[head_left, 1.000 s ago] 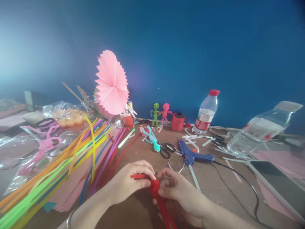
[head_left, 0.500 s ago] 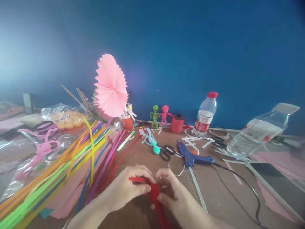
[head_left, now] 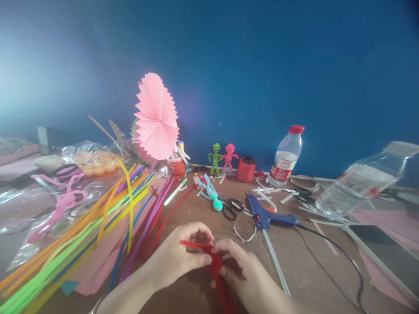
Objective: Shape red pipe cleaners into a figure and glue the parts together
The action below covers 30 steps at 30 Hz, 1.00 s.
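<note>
Red pipe cleaners (head_left: 216, 264), wound into a small bundle with strands hanging down toward me, are between my two hands at the lower middle. My left hand (head_left: 185, 250) pinches the bundle from the left, and one red end sticks out across its fingers. From the right, my right hand (head_left: 240, 266) closes its thumb and forefinger on the same bundle. Beyond the hands lies a light blue pipe-cleaner figure (head_left: 211, 194), beside black-handled scissors (head_left: 231, 208). Green (head_left: 215, 159) and pink (head_left: 229, 157) figures stand by the wall.
A blue glue gun (head_left: 270, 215) with a black cord lies right of the hands. Two bottles (head_left: 284, 159) (head_left: 363, 183) and a phone (head_left: 386, 253) are farther right. Many coloured pipe cleaners (head_left: 88, 222) spread left, below a pink paper fan (head_left: 157, 117).
The whole view has shifted slightly, so things appear a little farther right. My left fingers are more arched, and my right forefinger has come closer to the red strand above the bundle.
</note>
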Available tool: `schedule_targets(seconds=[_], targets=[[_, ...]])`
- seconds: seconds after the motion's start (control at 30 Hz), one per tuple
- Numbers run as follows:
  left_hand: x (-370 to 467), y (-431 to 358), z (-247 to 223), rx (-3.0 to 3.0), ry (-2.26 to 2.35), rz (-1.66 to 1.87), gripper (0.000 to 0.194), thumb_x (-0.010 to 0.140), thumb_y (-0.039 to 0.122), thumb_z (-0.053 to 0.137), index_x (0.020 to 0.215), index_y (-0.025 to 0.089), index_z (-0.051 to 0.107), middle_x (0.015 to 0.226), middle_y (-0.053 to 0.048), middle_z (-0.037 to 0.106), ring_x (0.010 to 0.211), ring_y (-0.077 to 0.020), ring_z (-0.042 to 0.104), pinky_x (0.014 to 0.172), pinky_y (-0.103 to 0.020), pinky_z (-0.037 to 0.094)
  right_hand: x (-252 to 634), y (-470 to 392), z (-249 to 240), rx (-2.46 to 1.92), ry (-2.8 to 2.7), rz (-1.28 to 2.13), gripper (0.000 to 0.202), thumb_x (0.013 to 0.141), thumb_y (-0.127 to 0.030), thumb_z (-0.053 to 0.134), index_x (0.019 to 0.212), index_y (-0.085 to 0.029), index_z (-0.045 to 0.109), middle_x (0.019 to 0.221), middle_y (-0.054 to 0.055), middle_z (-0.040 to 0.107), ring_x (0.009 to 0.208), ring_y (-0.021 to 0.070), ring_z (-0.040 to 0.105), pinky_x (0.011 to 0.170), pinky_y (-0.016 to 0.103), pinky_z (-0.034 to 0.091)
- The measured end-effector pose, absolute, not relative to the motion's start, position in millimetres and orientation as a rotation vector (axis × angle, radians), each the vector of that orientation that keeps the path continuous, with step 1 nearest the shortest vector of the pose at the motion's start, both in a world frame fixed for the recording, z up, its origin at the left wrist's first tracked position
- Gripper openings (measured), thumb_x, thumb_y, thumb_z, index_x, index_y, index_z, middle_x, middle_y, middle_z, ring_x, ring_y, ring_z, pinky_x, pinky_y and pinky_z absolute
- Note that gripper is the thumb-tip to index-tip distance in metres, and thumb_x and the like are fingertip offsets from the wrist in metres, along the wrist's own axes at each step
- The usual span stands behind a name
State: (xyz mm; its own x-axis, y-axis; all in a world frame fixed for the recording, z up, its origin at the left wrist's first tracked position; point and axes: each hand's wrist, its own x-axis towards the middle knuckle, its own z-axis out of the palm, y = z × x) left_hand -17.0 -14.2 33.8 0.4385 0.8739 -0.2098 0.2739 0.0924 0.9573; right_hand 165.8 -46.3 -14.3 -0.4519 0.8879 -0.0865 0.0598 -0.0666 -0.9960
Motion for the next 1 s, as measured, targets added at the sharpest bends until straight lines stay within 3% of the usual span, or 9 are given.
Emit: schedule_targets(seconds=[0.27, 0.53, 0.67, 0.83, 1.0], targets=[[-2, -22, 12, 1.158, 1.179, 0.966, 0.014, 0.065, 0.017, 0.077, 0.069, 0.014, 0.064, 0.067, 0.001, 0.065, 0.066, -0.013, 0.06, 0.064, -0.02, 0.046, 163, -47, -13, -0.983, -1.28, 1.599, 0.011, 0.084, -0.023, 0.056, 0.094, -0.024, 0.053, 0.083, 0.0, 0.066, 0.069, 0.0164, 0.067, 0.067, 0.028, 0.052], [0, -28, 6, 1.52, 1.136, 1.099, 0.002, 0.077, 0.02, 0.07, 0.078, 0.022, 0.071, 0.08, -0.001, 0.071, 0.076, -0.0156, 0.067, 0.069, -0.02, 0.052, 162, -48, -22, -0.811, -1.134, 1.593, 0.016, 0.083, -0.031, 0.063, 0.095, -0.024, 0.055, 0.092, 0.001, 0.061, 0.066, 0.0145, 0.066, 0.066, 0.028, 0.054], [-5, -30, 4, 1.741, 1.064, 1.125, 0.008, 0.079, 0.023, 0.069, 0.086, 0.025, 0.072, 0.092, -0.002, 0.069, 0.086, -0.0173, 0.068, 0.075, -0.022, 0.055, 163, -49, -23, -0.815, -1.104, 1.549, 0.017, 0.082, -0.03, 0.064, 0.097, -0.024, 0.057, 0.091, 0.0, 0.061, 0.071, 0.0148, 0.065, 0.07, 0.028, 0.053], [-7, -29, 0, 2.034, 0.973, 1.124, 0.036, 0.069, 0.02, 0.079, 0.102, 0.027, 0.065, 0.103, -0.002, 0.069, 0.093, -0.0185, 0.068, 0.082, -0.022, 0.054, 163, -48, -18, -0.885, -1.11, 1.426, 0.016, 0.079, -0.023, 0.066, 0.094, -0.024, 0.061, 0.089, 0.0, 0.063, 0.084, 0.016, 0.061, 0.073, 0.025, 0.048], [-7, -27, 1, 2.107, 1.032, 1.077, 0.035, 0.074, 0.008, 0.072, 0.1, 0.027, 0.06, 0.101, 0.0, 0.068, 0.091, -0.0157, 0.068, 0.081, -0.02, 0.054, 165, -49, -18, -0.883, -1.105, 1.476, 0.017, 0.078, -0.022, 0.066, 0.094, -0.023, 0.062, 0.089, 0.001, 0.065, 0.084, 0.0175, 0.06, 0.075, 0.028, 0.046]])
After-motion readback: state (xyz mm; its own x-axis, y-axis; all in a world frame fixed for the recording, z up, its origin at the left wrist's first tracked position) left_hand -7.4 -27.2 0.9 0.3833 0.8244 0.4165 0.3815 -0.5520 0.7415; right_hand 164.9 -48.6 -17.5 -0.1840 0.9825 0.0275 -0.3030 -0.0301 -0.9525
